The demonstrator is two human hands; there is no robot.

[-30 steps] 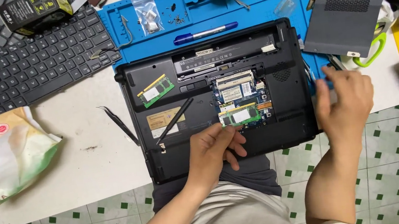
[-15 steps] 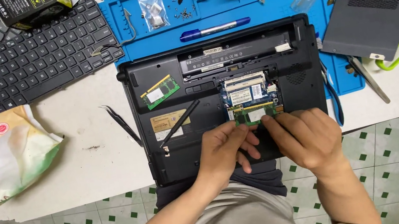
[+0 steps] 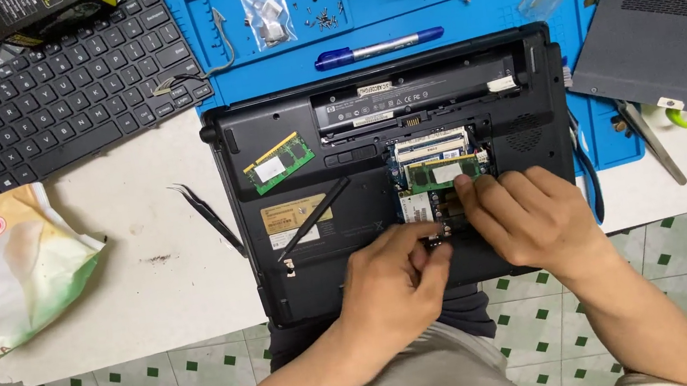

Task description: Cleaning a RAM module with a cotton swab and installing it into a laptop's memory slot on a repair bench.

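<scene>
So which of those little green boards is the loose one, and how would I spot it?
Start at the black laptop lying upside down in the middle of the white table. On its upper left part, away from both hands, a small green memory board with a white sticker lies tilted on the plastic. The other green board sits in the open bay, at the right hand's fingertips.

A: Packages near the laptop [image 3: 281, 255]?
B: Black-and-yellow box [image 3: 47, 10] far up-left of it; clear zip bag [image 3: 263, 3] above it; crumpled pastel wrapper [image 3: 6, 276] left.
A: Labels?
B: Tan sticker [image 3: 293, 216] on laptop's base, white sticker [image 3: 270, 168] on the loose green memory stick [image 3: 278, 163].
</scene>
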